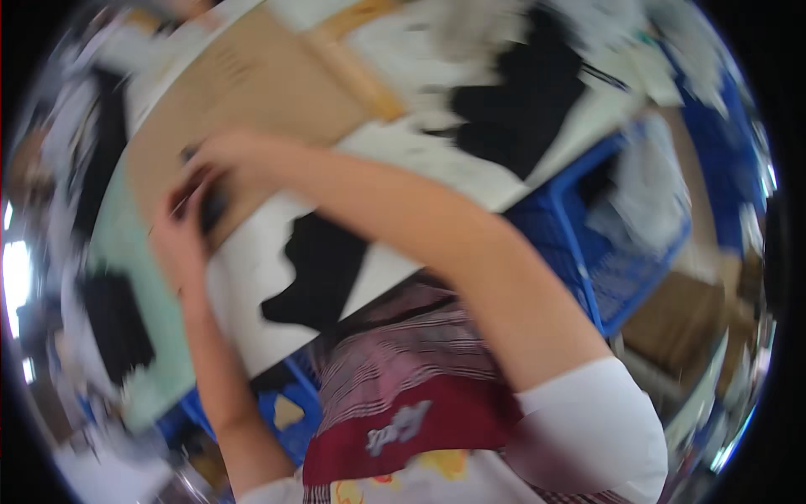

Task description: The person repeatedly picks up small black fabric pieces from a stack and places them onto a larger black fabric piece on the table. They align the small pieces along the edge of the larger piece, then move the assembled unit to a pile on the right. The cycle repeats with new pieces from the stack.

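Note:
My left hand [178,244] and my right hand [231,158] meet over the left part of the table, fingers curled and blurred by motion. Between them is a small black thing [215,206], too smeared for its kind to show; both hands seem to grip it. Beneath them lies a brown cardboard sheet [260,88]. A black cut piece [315,269], looking like fabric, rests on the white table [243,294] just below my right forearm.
More black cut pieces [525,97] lie at the far right of the table. A tan strip [357,71] borders the cardboard. To the right stands a blue crate [588,277] with a clear plastic bag [651,189], near a cardboard box [676,323]. Another blue crate [298,412] sits below the table edge.

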Demonstrator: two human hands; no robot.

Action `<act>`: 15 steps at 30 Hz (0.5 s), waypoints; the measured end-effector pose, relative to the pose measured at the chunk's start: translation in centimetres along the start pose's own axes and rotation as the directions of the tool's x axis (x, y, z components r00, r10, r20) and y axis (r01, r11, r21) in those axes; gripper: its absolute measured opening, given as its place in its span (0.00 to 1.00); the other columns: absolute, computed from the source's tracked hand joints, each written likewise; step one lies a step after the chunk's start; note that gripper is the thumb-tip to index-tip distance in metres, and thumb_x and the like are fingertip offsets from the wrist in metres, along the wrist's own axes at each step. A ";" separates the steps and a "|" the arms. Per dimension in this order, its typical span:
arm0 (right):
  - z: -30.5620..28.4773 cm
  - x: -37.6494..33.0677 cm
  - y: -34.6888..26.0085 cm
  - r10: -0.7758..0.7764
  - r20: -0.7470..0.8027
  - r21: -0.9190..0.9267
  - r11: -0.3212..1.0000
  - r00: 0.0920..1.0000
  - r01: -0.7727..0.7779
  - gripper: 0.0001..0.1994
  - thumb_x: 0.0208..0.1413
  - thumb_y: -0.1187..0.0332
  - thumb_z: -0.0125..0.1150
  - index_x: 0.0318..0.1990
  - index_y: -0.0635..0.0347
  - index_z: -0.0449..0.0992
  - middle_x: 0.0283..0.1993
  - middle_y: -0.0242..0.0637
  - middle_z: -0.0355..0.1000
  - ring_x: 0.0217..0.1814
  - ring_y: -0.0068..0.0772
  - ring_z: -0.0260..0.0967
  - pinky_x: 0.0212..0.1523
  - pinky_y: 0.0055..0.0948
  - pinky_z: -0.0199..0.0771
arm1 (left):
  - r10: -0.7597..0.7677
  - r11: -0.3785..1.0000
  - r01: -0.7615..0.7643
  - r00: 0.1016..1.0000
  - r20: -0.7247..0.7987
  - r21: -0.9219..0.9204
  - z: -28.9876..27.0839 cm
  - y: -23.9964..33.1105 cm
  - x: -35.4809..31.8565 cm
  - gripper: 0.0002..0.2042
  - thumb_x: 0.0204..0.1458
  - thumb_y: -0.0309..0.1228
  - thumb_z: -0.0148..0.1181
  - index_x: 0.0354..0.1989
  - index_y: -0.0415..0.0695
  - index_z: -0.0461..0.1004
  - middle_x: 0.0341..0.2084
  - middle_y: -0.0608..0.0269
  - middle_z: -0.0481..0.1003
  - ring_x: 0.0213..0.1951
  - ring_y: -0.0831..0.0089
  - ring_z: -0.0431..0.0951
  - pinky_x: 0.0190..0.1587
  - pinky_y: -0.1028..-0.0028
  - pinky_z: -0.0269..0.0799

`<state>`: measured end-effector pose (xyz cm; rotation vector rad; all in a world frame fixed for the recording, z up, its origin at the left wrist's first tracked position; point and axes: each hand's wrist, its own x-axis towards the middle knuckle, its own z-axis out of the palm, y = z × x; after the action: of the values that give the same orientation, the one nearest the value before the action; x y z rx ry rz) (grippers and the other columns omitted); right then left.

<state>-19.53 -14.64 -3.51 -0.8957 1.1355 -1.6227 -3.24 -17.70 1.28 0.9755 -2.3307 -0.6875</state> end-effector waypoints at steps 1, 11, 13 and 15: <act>-0.3 -1.5 -2.1 0.208 -0.036 0.197 0.960 0.977 -0.197 0.13 0.52 0.73 0.67 0.45 0.69 0.78 0.41 0.42 0.78 0.37 0.34 0.78 0.41 0.29 0.81 | -0.002 0.998 0.000 0.999 -0.042 -0.061 0.6 -0.1 -0.1 0.10 0.55 0.31 0.64 0.40 0.38 0.78 0.37 0.59 0.79 0.41 0.71 0.78 0.48 0.72 0.72; -0.7 -3.7 -5.7 0.201 -0.076 0.153 0.970 0.977 -0.188 0.12 0.59 0.71 0.60 0.45 0.74 0.73 0.44 0.50 0.75 0.43 0.37 0.78 0.47 0.28 0.81 | 0.050 0.974 -0.076 0.991 -0.128 -0.212 1.5 0.8 0.1 0.12 0.47 0.28 0.71 0.35 0.38 0.75 0.30 0.64 0.78 0.31 0.75 0.77 0.38 0.75 0.72; -0.6 -3.8 -5.9 0.221 -0.098 0.118 0.971 0.970 -0.209 0.12 0.60 0.71 0.60 0.45 0.73 0.73 0.43 0.49 0.75 0.43 0.37 0.78 0.46 0.27 0.81 | 0.073 0.964 -0.106 0.987 -0.141 -0.244 1.4 0.6 0.2 0.10 0.46 0.26 0.70 0.32 0.37 0.75 0.28 0.62 0.78 0.28 0.74 0.77 0.36 0.74 0.74; -0.7 -3.8 -6.1 0.237 -0.122 0.091 0.970 0.964 -0.227 0.11 0.60 0.71 0.59 0.44 0.72 0.74 0.42 0.48 0.76 0.42 0.36 0.79 0.45 0.26 0.81 | 0.066 0.957 -0.096 0.991 -0.119 -0.273 1.4 0.1 0.5 0.08 0.46 0.25 0.69 0.31 0.37 0.75 0.26 0.62 0.78 0.28 0.74 0.77 0.35 0.75 0.73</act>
<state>-20.72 -9.94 1.92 -0.5891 1.2127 -1.5369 -4.44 -17.64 0.46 0.7661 -2.0970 -0.8777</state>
